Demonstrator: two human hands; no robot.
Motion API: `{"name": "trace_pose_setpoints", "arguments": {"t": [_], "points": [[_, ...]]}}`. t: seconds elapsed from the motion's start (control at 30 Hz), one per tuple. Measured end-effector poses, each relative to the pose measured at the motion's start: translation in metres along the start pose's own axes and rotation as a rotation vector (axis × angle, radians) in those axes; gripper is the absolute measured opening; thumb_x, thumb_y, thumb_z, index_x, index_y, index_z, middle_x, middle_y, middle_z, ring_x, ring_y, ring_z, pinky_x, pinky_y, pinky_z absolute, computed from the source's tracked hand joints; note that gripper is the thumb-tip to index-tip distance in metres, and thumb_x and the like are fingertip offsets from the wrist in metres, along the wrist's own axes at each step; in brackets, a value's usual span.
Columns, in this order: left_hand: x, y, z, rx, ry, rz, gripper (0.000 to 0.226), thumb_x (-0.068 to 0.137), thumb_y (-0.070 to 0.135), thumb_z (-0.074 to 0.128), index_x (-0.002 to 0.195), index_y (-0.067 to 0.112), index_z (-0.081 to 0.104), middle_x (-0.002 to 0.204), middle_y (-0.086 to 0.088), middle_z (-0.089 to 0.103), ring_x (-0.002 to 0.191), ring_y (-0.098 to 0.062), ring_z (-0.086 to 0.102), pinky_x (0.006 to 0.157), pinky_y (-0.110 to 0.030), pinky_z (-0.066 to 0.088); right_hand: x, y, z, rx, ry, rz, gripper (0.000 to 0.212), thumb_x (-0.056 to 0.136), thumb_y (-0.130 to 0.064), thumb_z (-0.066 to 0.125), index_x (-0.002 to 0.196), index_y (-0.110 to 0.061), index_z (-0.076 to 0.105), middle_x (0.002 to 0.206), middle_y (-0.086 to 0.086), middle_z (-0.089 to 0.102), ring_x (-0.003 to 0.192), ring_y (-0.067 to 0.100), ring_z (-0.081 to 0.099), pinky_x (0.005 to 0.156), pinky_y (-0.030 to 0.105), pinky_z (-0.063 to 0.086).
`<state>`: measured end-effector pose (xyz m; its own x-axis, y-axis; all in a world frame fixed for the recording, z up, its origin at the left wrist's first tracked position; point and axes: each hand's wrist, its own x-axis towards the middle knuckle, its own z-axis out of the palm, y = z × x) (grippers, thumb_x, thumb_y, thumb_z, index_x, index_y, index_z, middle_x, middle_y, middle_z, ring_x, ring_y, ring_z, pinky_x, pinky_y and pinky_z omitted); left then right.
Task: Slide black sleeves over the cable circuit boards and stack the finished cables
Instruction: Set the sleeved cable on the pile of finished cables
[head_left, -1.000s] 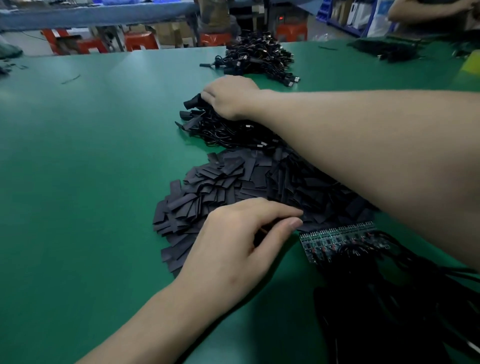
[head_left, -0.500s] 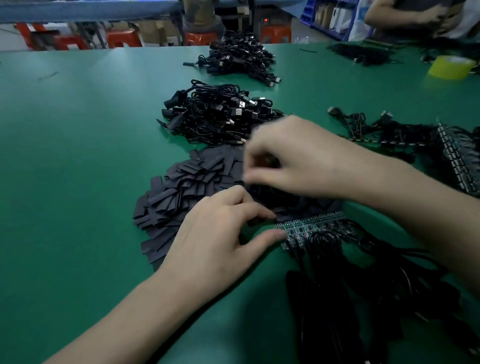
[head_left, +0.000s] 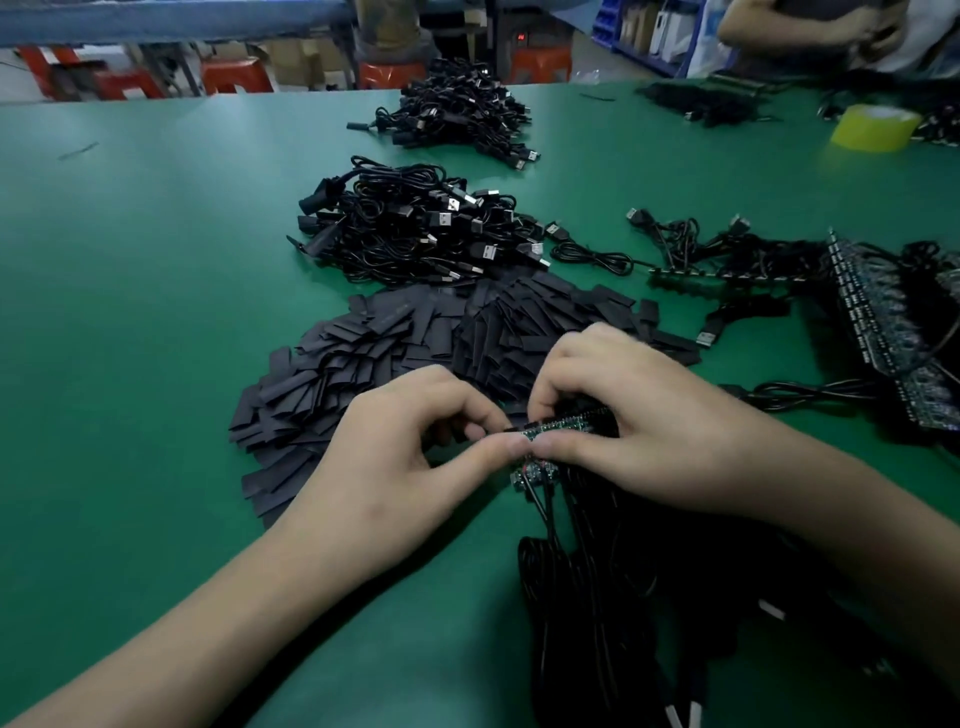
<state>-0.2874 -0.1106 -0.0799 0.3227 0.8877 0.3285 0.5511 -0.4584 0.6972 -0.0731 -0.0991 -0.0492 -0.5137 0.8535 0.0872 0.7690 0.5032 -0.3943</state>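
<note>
On the green table (head_left: 130, 312), left hand (head_left: 395, 457) and right hand (head_left: 649, 431) pinching one circuit board strip (head_left: 566, 422), sleeve pile (head_left: 363, 353) behind

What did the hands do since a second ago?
The right hand came back from the cable pile and took hold of the circuit board strip. The left hand left the sleeve pile and pinches the strip's end. Both piles stayed put.

matt black sleeves (head_left: 363, 364), smooth green table (head_left: 130, 312), glossy yellow tape roll (head_left: 875, 127)
</note>
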Motion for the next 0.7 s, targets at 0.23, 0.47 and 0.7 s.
{"name": "trace_pose_setpoints", "arguments": {"t": [0.23,0.47,0.7], "points": [[-0.001,0.001,-0.001,-0.193,-0.051,-0.117,0.024,0.075,0.055,0.069,0.075,0.031,0.075,0.06,0.008,0.061,0.055,0.0,0.046,0.054,-0.014,0.034,-0.002,0.002,0.005,0.309,0.015,0.063,0.008,0.087,-0.043,0.073,0.087,-0.035,0.071,0.086,-0.02,0.071,0.08,-0.009,0.062,0.069,0.01,0.041],[-0.001,0.003,-0.001,-0.353,-0.118,-0.11,0.015,0.082,0.036,0.07,0.076,0.022,0.071,0.057,0.002,0.065,0.054,-0.001,0.057,0.057,-0.013,0.041,0.0,0.006,0.007,0.478,-0.02,0.033,0.005,0.089,-0.03,0.076,0.085,-0.03,0.073,0.083,-0.013,0.073,0.08,-0.001,0.066,0.078,0.026,0.052],[0.002,0.002,-0.005,-0.554,-0.192,-0.11,0.015,0.085,0.023,0.073,0.081,0.009,0.071,0.056,0.001,0.063,0.053,-0.003,0.056,0.059,-0.01,0.043,0.002,0.007,0.005,0.693,-0.085,-0.057,0.008,0.089,-0.013,0.076,0.084,-0.019,0.073,0.075,-0.012,0.07,0.073,-0.004,0.062,0.071,0.012,0.045]]}}
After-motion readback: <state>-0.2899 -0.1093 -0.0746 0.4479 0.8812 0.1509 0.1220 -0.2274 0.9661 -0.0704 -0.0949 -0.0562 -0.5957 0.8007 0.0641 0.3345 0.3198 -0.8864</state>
